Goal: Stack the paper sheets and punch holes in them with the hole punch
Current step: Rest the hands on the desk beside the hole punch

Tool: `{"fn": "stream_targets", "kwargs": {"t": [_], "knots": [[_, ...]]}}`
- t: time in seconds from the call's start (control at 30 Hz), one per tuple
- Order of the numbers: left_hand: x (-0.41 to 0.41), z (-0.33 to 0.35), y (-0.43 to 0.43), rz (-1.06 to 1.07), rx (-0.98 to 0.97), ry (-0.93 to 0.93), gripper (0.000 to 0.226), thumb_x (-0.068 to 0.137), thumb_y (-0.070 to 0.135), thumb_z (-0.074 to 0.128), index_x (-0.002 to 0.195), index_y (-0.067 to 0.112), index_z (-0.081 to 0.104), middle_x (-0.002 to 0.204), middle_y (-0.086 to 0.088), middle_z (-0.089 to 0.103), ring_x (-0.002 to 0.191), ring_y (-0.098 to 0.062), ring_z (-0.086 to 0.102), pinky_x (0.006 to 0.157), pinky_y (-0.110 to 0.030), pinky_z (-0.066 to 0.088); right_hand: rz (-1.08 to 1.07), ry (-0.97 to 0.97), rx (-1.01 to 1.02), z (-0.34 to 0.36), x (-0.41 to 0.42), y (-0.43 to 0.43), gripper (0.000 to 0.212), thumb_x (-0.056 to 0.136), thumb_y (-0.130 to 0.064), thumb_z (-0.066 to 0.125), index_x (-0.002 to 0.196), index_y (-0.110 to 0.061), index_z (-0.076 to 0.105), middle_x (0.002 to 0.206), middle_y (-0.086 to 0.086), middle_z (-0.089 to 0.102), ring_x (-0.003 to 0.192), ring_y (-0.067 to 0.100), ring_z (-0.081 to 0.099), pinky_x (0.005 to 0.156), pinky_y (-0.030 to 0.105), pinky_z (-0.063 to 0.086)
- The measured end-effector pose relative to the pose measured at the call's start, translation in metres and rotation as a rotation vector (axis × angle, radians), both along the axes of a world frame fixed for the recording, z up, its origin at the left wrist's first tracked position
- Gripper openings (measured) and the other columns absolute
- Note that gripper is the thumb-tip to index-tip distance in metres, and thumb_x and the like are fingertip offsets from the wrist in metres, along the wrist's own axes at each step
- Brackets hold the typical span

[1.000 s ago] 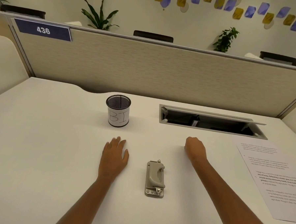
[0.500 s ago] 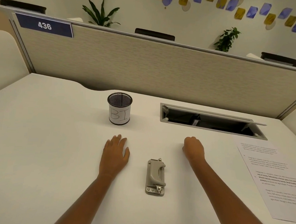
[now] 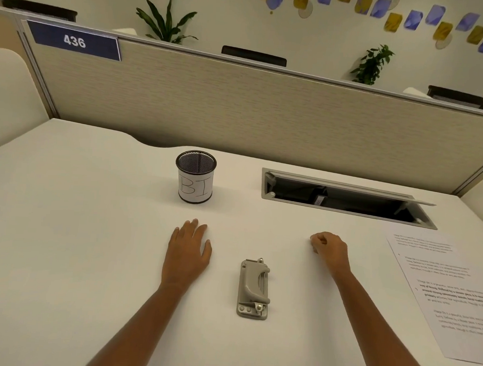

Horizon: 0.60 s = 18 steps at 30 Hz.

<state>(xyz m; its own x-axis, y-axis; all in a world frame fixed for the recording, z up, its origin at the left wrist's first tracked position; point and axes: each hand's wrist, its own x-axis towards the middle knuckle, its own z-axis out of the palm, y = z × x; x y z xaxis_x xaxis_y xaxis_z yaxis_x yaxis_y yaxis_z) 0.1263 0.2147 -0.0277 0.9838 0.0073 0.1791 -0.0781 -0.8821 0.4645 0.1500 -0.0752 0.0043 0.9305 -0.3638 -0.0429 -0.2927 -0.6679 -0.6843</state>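
Hole punch (image 3: 253,289): grey metal, small, lever handle down, lying flat on the white desk with its long axis running away from the viewer. Paper sheets (image 3: 450,294): white, printed with black text paragraphs, lying flat and slightly askew, well apart at the desk's right edge, partly cut off by the frame.

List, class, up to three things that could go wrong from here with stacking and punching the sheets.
1. The paper sheets run past the frame's right edge, perhaps overhanging the desk; a careless pull could drop them.
2. The hole punch lies loose; it may skid when pressed.
3. The mesh cup stands just beyond the left hand; a reach might topple it.
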Motion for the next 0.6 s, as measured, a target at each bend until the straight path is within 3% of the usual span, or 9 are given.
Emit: {"fn": "stream_targets", "kwargs": {"t": [0.17,0.4,0.6], "knots": [[-0.001,0.001,0.0,-0.003,0.004,-0.001,0.043,0.092,0.02,0.044,0.134,0.009,0.042,0.147,-0.012,0.038,0.137,-0.025,0.032,0.117,-0.038,0.018,0.019,-0.014,0.017,-0.001,-0.002,-0.004,0.024,0.093,-0.01,0.05,0.101,0.005,0.065,0.097,0.023,0.069,0.081,0.022,0.055,0.078,0.025,0.038],[-0.002,0.005,-0.001,0.003,-0.012,0.014,0.043,0.091,0.018,0.046,0.133,0.008,0.044,0.146,-0.013,0.039,0.136,-0.027,0.034,0.117,-0.04,0.02,0.026,-0.026,-0.041,-0.001,0.0,-0.001,0.021,0.091,-0.008,0.053,0.102,0.002,0.067,0.107,0.019,0.069,0.097,0.028,0.062,0.08,0.022,0.04],[-0.004,0.008,-0.002,0.008,-0.019,0.027,0.042,0.09,0.017,0.049,0.13,0.006,0.047,0.143,-0.015,0.043,0.133,-0.03,0.038,0.115,-0.042,0.025,0.116,-0.034,-0.184,0.0,-0.01,0.006,0.026,0.094,-0.008,0.048,0.111,-0.002,0.066,0.117,0.016,0.065,0.108,0.029,0.059,0.095,0.029,0.044]]}}
